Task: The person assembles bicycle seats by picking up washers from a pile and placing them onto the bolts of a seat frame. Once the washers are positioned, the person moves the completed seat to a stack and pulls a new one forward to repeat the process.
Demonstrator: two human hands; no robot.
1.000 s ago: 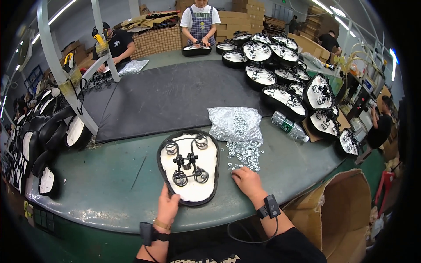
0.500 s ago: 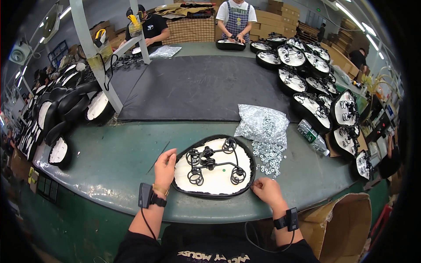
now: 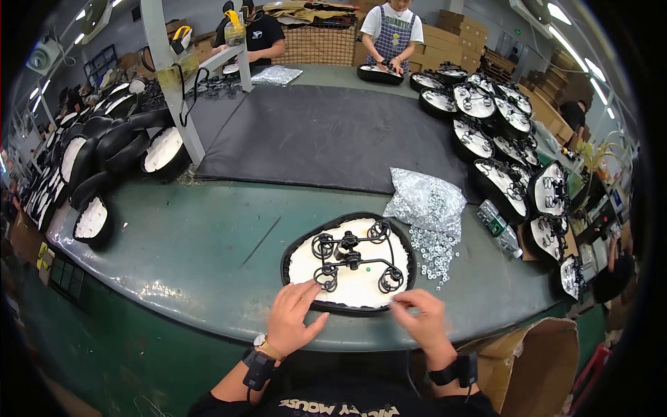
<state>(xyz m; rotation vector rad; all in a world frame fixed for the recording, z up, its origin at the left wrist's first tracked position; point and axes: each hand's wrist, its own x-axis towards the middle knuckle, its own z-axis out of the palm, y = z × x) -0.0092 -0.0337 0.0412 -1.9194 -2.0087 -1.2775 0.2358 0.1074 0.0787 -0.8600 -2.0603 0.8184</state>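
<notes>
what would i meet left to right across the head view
lowest left-side pad → grey post → spring-framed pad between the hands → spilled metal parts → plastic bottle → rightmost pad

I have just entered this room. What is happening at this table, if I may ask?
A person has both hands at a white pad with a black rim; a black wire frame with coils lies on it. The left hand rests its fingers on the near side. The right hand, blurred, is at the near right rim; whether it holds something is unclear. Beyond lie loose metal nuts and a clear bag. Across the table, a co-worker handles a similar pad.
</notes>
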